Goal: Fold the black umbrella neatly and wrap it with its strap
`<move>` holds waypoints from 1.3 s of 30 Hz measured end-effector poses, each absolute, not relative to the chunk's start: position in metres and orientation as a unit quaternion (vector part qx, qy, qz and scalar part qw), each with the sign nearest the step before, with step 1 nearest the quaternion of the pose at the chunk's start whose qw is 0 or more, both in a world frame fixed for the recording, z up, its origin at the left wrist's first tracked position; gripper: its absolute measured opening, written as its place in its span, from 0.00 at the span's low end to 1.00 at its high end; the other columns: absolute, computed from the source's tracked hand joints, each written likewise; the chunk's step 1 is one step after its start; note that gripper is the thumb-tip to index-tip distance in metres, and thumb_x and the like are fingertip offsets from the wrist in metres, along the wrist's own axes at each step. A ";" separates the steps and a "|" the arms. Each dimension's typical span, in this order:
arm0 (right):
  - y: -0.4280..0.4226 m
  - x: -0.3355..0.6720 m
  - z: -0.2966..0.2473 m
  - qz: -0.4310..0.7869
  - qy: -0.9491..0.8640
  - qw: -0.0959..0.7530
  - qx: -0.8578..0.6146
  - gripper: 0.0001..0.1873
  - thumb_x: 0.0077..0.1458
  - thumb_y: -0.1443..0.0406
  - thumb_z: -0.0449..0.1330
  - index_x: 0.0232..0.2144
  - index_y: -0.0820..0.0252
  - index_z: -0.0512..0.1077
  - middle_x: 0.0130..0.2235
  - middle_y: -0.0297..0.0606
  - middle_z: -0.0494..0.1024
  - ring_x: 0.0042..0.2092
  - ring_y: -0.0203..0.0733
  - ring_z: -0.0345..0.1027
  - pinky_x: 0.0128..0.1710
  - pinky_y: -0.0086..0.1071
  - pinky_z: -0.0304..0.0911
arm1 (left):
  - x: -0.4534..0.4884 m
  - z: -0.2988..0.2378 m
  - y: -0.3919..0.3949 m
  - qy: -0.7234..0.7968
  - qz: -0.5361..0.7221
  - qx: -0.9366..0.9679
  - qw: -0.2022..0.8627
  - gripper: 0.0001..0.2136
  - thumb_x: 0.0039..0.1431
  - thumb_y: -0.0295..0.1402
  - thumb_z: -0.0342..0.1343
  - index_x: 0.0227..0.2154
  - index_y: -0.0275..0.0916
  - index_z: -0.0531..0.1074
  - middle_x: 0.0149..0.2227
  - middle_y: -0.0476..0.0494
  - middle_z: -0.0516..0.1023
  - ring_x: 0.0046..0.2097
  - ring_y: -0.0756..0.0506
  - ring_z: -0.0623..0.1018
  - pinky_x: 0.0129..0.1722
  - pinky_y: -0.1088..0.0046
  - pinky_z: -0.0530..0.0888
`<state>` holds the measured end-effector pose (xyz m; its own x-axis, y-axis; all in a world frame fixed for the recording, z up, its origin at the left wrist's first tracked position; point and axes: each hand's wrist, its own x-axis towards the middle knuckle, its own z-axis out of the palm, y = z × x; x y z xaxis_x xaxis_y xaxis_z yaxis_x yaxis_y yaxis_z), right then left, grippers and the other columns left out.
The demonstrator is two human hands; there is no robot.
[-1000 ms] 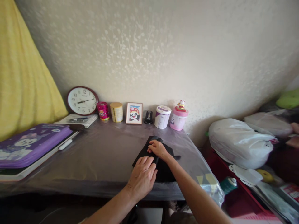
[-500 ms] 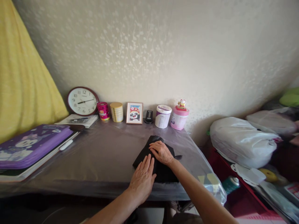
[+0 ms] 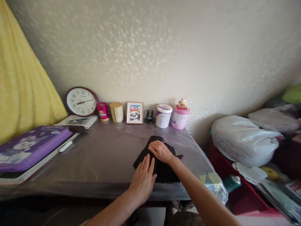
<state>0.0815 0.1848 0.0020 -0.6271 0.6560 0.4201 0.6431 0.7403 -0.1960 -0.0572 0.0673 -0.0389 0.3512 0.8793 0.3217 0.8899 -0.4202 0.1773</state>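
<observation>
A black folded cloth item (image 3: pixel 167 172), whose exact kind I cannot make out, lies near the front edge of the table. A small dark strip pokes out at its right side. My left hand (image 3: pixel 142 180) rests on its left part, palm down, with the fingers stretched out. Just beyond it, my right hand (image 3: pixel 161 151) lies over the upper middle of the cloth, fingers side by side and slightly bent, pressing on the surface. Neither hand visibly grips the fabric. Both hands cover part of the cloth.
Plastic film covers the table (image 3: pixel 101 153). Along the wall stand a clock (image 3: pixel 81 101), several tubs, a picture frame (image 3: pixel 134 113) and a lucky cat figurine (image 3: pixel 182 103). A purple case (image 3: pixel 35 147) lies left. Right of the table, a white plastic bag (image 3: pixel 243 139) sits by a red bin (image 3: pixel 246 197).
Both hands stay on the black cloth in almost the same pose. The whole view has shifted very slightly.
</observation>
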 end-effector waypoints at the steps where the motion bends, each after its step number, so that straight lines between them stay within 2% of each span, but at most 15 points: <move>1: 0.187 0.081 0.000 0.007 -0.896 0.230 -0.379 0.14 0.61 0.64 0.48 0.39 0.60 0.74 0.45 0.41 0.76 0.51 0.41 0.64 0.54 0.37 0.53 | -0.057 -0.039 0.067 -0.538 -0.187 -0.822 0.016 0.24 0.60 0.34 0.44 0.59 0.35 0.53 0.63 0.30 0.51 0.62 0.38 0.57 0.56 0.57 0.63; 4: 0.196 0.087 -0.003 -0.013 -0.830 0.225 -0.510 0.15 0.60 0.64 0.50 0.46 0.61 0.70 0.53 0.43 0.70 0.56 0.46 0.59 0.56 0.41 0.50 | -0.057 -0.039 0.067 -0.540 -0.191 -0.819 0.017 0.24 0.60 0.35 0.44 0.59 0.36 0.53 0.63 0.32 0.51 0.62 0.38 0.57 0.56 0.58 0.63; 7: 0.203 0.102 0.003 0.019 -0.750 0.226 -0.622 0.17 0.59 0.64 0.50 0.49 0.63 0.68 0.54 0.45 0.69 0.54 0.46 0.61 0.53 0.37 0.53 | -0.058 -0.038 0.067 -0.539 -0.184 -0.822 0.010 0.25 0.61 0.35 0.43 0.60 0.36 0.51 0.63 0.32 0.50 0.62 0.39 0.56 0.56 0.59 0.63; 11: 0.198 0.130 0.015 0.076 -0.685 0.220 -0.691 0.17 0.60 0.64 0.47 0.44 0.61 0.71 0.46 0.43 0.75 0.49 0.42 0.66 0.48 0.30 0.55 | -0.061 -0.034 0.067 -0.531 -0.170 -0.830 0.004 0.25 0.61 0.36 0.43 0.60 0.35 0.50 0.63 0.31 0.49 0.62 0.38 0.56 0.56 0.59 0.63; 18: 0.180 0.162 0.019 0.136 -0.623 0.161 -0.753 0.16 0.55 0.59 0.50 0.32 0.61 0.75 0.37 0.46 0.78 0.43 0.47 0.70 0.38 0.31 0.59 | -0.062 -0.032 0.067 -0.526 -0.172 -0.833 0.003 0.26 0.61 0.36 0.43 0.60 0.34 0.50 0.63 0.30 0.49 0.62 0.38 0.56 0.56 0.59 0.63; 21: 0.178 0.168 0.014 0.188 -0.612 0.144 -0.755 0.17 0.55 0.58 0.50 0.26 0.62 0.74 0.27 0.42 0.77 0.33 0.42 0.72 0.32 0.29 0.61 | -0.062 -0.032 0.067 -0.525 -0.173 -0.833 0.003 0.26 0.61 0.36 0.43 0.60 0.34 0.50 0.63 0.30 0.50 0.62 0.38 0.56 0.56 0.59 0.63; 24: 0.178 0.169 0.009 0.245 -0.593 0.136 -0.755 0.18 0.55 0.56 0.50 0.25 0.62 0.72 0.21 0.38 0.75 0.24 0.38 0.70 0.24 0.27 0.62 | -0.062 -0.032 0.067 -0.527 -0.174 -0.832 0.002 0.25 0.61 0.35 0.43 0.60 0.34 0.50 0.63 0.30 0.50 0.62 0.38 0.56 0.56 0.58 0.64; 26: 0.179 0.169 0.007 0.267 -0.581 0.140 -0.756 0.19 0.56 0.55 0.48 0.28 0.63 0.72 0.22 0.38 0.75 0.23 0.37 0.70 0.23 0.26 0.62 | -0.063 -0.033 0.067 -0.525 -0.177 -0.832 0.002 0.25 0.61 0.36 0.43 0.60 0.34 0.50 0.63 0.30 0.49 0.62 0.38 0.56 0.56 0.58 0.64; 28: 0.178 0.167 0.007 0.269 -0.575 0.144 -0.759 0.20 0.56 0.55 0.48 0.31 0.64 0.72 0.26 0.40 0.77 0.26 0.38 0.71 0.25 0.28 0.64 | -0.063 -0.033 0.067 -0.523 -0.182 -0.832 0.004 0.26 0.61 0.36 0.44 0.60 0.34 0.50 0.63 0.30 0.49 0.62 0.37 0.56 0.55 0.57 0.64; 30: 0.175 0.164 0.009 0.245 -0.574 0.154 -0.766 0.19 0.55 0.55 0.50 0.36 0.64 0.71 0.33 0.45 0.77 0.32 0.43 0.73 0.31 0.31 0.66 | -0.064 -0.033 0.067 -0.521 -0.184 -0.834 0.004 0.27 0.60 0.38 0.45 0.60 0.34 0.49 0.63 0.29 0.49 0.62 0.37 0.55 0.56 0.57 0.64; 32: 0.171 0.160 0.011 0.159 -0.602 0.163 -0.766 0.17 0.55 0.59 0.52 0.42 0.63 0.69 0.41 0.48 0.75 0.43 0.47 0.71 0.40 0.35 0.64 | -0.064 -0.032 0.067 -0.520 -0.178 -0.836 0.000 0.28 0.60 0.38 0.46 0.61 0.33 0.49 0.63 0.28 0.48 0.62 0.36 0.55 0.56 0.57 0.64; 34: 0.167 0.155 0.013 0.055 -0.658 0.158 -0.735 0.15 0.56 0.63 0.51 0.44 0.60 0.69 0.46 0.47 0.73 0.50 0.48 0.65 0.47 0.37 0.59 | -0.065 -0.030 0.067 -0.520 -0.170 -0.837 -0.007 0.28 0.60 0.37 0.46 0.60 0.32 0.49 0.63 0.28 0.48 0.62 0.37 0.55 0.56 0.58 0.63; 36: 0.165 0.151 0.012 0.008 -0.724 0.142 -0.675 0.16 0.57 0.66 0.48 0.45 0.58 0.70 0.46 0.44 0.72 0.50 0.46 0.65 0.49 0.35 0.57 | -0.066 -0.027 0.068 -0.521 -0.163 -0.838 -0.015 0.27 0.60 0.36 0.45 0.60 0.31 0.49 0.63 0.28 0.49 0.62 0.37 0.56 0.56 0.59 0.63; 39: 0.166 0.148 0.007 0.063 -0.794 0.126 -0.592 0.18 0.56 0.69 0.47 0.45 0.55 0.71 0.46 0.39 0.73 0.47 0.40 0.67 0.47 0.30 0.58 | -0.067 -0.023 0.068 -0.521 -0.151 -0.840 -0.025 0.26 0.61 0.35 0.44 0.60 0.30 0.49 0.63 0.29 0.49 0.62 0.38 0.56 0.57 0.60 0.63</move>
<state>0.1476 0.1655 0.0069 -0.2684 0.9552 0.1248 0.9236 0.2920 -0.2485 -0.0672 0.0678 -0.0235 0.4114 0.8829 0.2264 0.8676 -0.4554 0.1995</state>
